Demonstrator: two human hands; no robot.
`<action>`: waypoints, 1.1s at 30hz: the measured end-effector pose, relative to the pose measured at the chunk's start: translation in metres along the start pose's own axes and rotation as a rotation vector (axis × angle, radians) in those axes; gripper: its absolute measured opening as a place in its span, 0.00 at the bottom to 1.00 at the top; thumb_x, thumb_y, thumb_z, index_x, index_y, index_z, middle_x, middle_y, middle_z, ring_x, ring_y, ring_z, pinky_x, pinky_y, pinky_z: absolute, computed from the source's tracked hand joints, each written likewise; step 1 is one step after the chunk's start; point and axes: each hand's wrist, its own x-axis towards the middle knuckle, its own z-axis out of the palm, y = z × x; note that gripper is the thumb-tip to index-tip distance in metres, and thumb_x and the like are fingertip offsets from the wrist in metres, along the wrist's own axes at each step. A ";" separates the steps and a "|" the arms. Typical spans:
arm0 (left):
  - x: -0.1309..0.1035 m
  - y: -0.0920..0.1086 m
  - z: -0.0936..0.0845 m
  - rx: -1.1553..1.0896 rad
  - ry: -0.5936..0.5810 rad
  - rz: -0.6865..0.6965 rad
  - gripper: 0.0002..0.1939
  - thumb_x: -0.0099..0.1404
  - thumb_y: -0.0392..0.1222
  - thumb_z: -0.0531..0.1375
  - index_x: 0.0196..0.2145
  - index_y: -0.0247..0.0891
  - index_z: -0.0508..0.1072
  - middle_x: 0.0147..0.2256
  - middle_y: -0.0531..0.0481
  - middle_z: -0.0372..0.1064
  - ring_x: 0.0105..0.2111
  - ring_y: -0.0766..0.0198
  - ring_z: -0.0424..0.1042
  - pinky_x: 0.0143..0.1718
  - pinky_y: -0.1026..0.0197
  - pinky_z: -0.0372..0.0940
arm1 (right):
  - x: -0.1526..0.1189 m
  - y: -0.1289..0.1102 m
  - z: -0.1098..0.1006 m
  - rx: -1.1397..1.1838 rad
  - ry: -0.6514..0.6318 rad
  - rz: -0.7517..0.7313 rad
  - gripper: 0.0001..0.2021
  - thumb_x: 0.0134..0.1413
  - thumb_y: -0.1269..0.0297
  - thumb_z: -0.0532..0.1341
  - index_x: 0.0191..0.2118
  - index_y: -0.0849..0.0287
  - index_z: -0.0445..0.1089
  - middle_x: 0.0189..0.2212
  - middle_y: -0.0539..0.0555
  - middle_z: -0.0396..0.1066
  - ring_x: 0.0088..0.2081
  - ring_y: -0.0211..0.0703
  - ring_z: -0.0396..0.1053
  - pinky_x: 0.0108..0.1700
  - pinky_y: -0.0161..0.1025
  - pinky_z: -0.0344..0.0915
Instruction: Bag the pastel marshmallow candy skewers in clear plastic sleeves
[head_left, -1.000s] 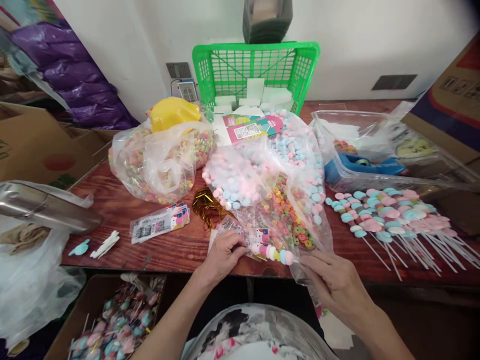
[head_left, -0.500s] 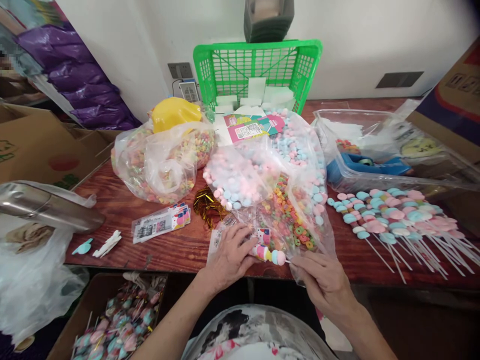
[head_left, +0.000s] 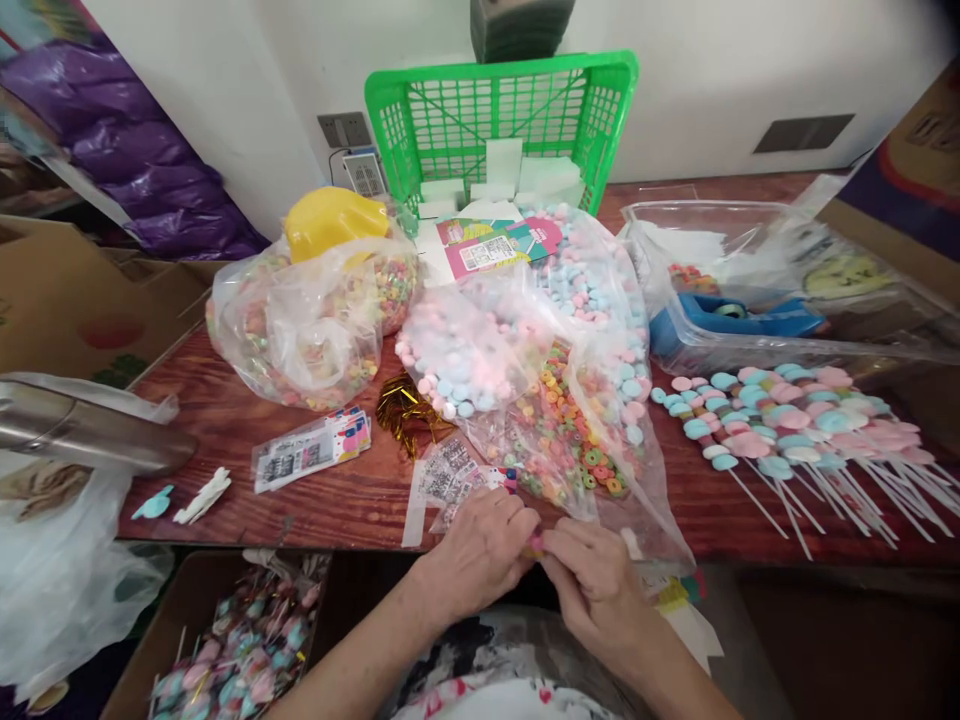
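Note:
At the table's front edge my left hand (head_left: 487,545) and my right hand (head_left: 592,575) meet, fingers closed round a small candy stick (head_left: 535,543); only a pink and yellow bit shows between them. Printed clear sachets (head_left: 450,475) lie just beyond my left hand. Past both hands, an open plastic bag holds colourful candy rings (head_left: 574,430), beside bagged pink and blue candies (head_left: 465,360). Gold twist ties (head_left: 409,405) lie to the left of these. At the right is a pile of candy skewers (head_left: 795,420) with white sticks.
A green basket (head_left: 502,75) stands at the back. Clear tub (head_left: 750,345) with a blue tape dispenser (head_left: 739,315) at right. Steel flask (head_left: 90,425), more sachets (head_left: 311,450) and a knotted candy bag (head_left: 300,340) at left. Below, a box (head_left: 150,640) holds wrapped skewers.
My hands have come together, lower and nearer my body, now covering most of the candy stick. The right hand moved left. The view has shifted slightly.

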 end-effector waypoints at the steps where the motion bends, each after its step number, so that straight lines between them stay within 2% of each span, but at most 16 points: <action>1: 0.001 0.002 0.002 -0.005 0.005 -0.006 0.03 0.61 0.32 0.55 0.31 0.37 0.66 0.29 0.49 0.66 0.31 0.58 0.65 0.33 0.57 0.60 | 0.003 -0.002 0.003 -0.028 0.002 -0.009 0.11 0.59 0.76 0.51 0.27 0.60 0.64 0.23 0.51 0.64 0.26 0.38 0.60 0.29 0.37 0.52; 4: 0.002 0.005 0.000 -0.033 0.026 -0.060 0.06 0.58 0.29 0.54 0.31 0.37 0.66 0.30 0.49 0.67 0.31 0.59 0.65 0.34 0.58 0.60 | 0.013 -0.005 0.001 0.007 -0.017 -0.002 0.12 0.60 0.76 0.51 0.27 0.60 0.64 0.23 0.52 0.64 0.26 0.39 0.60 0.28 0.37 0.53; 6: 0.004 0.003 -0.008 -0.071 0.025 -0.117 0.05 0.60 0.30 0.55 0.34 0.37 0.67 0.31 0.48 0.68 0.33 0.58 0.66 0.36 0.57 0.61 | 0.018 -0.003 -0.008 0.145 -0.004 0.031 0.09 0.61 0.75 0.52 0.34 0.59 0.68 0.27 0.52 0.66 0.29 0.38 0.64 0.31 0.35 0.58; 9: 0.007 0.000 -0.024 -0.176 0.017 -0.218 0.04 0.63 0.35 0.56 0.38 0.37 0.69 0.33 0.48 0.69 0.36 0.58 0.67 0.38 0.57 0.62 | 0.025 0.002 -0.025 0.273 0.103 0.059 0.09 0.60 0.75 0.56 0.43 0.57 0.69 0.34 0.53 0.69 0.35 0.38 0.68 0.35 0.34 0.64; 11: 0.009 0.000 -0.032 -0.236 0.019 -0.242 0.05 0.64 0.35 0.55 0.38 0.37 0.69 0.34 0.48 0.70 0.36 0.59 0.68 0.39 0.58 0.63 | 0.028 0.002 -0.032 0.279 0.114 0.025 0.11 0.59 0.76 0.57 0.44 0.55 0.70 0.34 0.52 0.70 0.35 0.38 0.69 0.35 0.34 0.65; 13: 0.010 0.001 -0.034 -0.254 0.029 -0.210 0.07 0.64 0.32 0.53 0.37 0.36 0.70 0.33 0.47 0.71 0.35 0.59 0.68 0.38 0.58 0.63 | 0.031 -0.002 -0.032 0.288 0.076 -0.020 0.12 0.59 0.76 0.56 0.43 0.55 0.71 0.30 0.51 0.70 0.31 0.37 0.68 0.32 0.34 0.64; 18: 0.005 0.003 -0.028 -0.322 0.105 -0.124 0.12 0.63 0.29 0.50 0.41 0.35 0.70 0.32 0.46 0.71 0.33 0.59 0.69 0.36 0.58 0.64 | 0.035 -0.018 -0.015 0.323 0.147 -0.093 0.14 0.60 0.76 0.55 0.47 0.54 0.70 0.26 0.50 0.71 0.27 0.38 0.68 0.30 0.35 0.65; 20: 0.003 0.003 -0.028 -0.361 0.157 -0.130 0.12 0.64 0.30 0.50 0.41 0.36 0.69 0.32 0.46 0.72 0.34 0.59 0.69 0.35 0.58 0.63 | 0.029 -0.018 -0.006 0.332 0.174 -0.083 0.15 0.60 0.75 0.55 0.49 0.53 0.69 0.31 0.51 0.74 0.31 0.39 0.71 0.34 0.35 0.68; 22: 0.002 0.003 -0.030 -0.378 0.205 -0.145 0.10 0.65 0.31 0.49 0.39 0.37 0.69 0.31 0.46 0.70 0.32 0.60 0.67 0.35 0.59 0.62 | 0.020 -0.015 0.003 0.295 0.173 -0.008 0.18 0.60 0.72 0.55 0.55 0.54 0.65 0.41 0.55 0.75 0.40 0.42 0.73 0.41 0.37 0.70; 25: 0.000 0.002 -0.034 -0.392 0.265 -0.155 0.10 0.66 0.31 0.49 0.41 0.36 0.68 0.31 0.46 0.68 0.33 0.60 0.65 0.35 0.58 0.61 | 0.006 -0.010 0.014 0.220 0.149 0.129 0.26 0.61 0.66 0.57 0.64 0.56 0.54 0.52 0.60 0.69 0.49 0.47 0.71 0.48 0.42 0.71; 29: -0.002 0.004 -0.034 -0.423 0.361 -0.139 0.13 0.66 0.29 0.50 0.47 0.36 0.65 0.34 0.46 0.67 0.35 0.60 0.63 0.37 0.57 0.61 | 0.002 -0.012 0.023 0.207 0.110 0.135 0.31 0.60 0.66 0.57 0.67 0.56 0.49 0.56 0.60 0.67 0.52 0.49 0.70 0.50 0.43 0.71; 33: 0.000 0.011 -0.035 -0.484 0.397 -0.105 0.16 0.66 0.29 0.51 0.51 0.37 0.64 0.33 0.47 0.66 0.35 0.61 0.62 0.38 0.56 0.61 | 0.002 -0.011 0.036 0.247 0.171 0.163 0.34 0.60 0.67 0.56 0.68 0.57 0.43 0.57 0.62 0.65 0.55 0.51 0.68 0.51 0.45 0.70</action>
